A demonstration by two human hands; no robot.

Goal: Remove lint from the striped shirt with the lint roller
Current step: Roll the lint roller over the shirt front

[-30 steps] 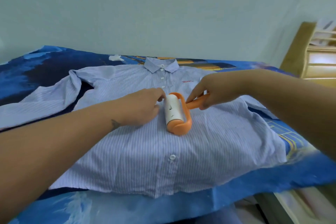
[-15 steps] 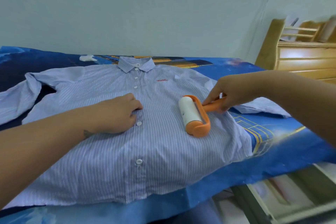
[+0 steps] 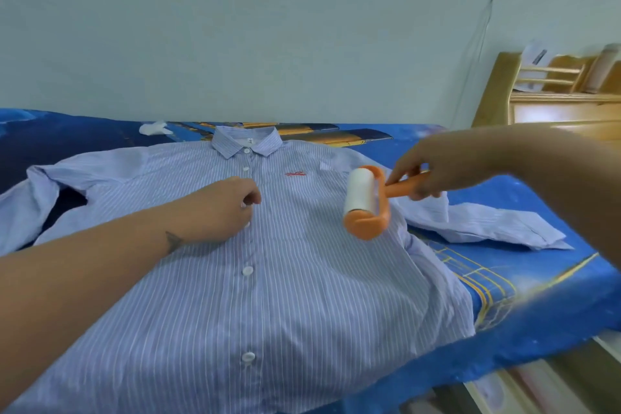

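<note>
The right hand grips the lint roller, handle toward the bed's right edge, roll lengthwise along the striped shirt; the left hand, fingers loosely curled, presses the placket.

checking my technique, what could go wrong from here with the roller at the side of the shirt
1. The lint roller sits near the striped shirt's side edge; another outward stroke might run onto the blue sheet.
2. The left hand pins only the button line, so loose fabric near the roller could bunch.

Pale green wall, wooden shelf unit at right
</note>
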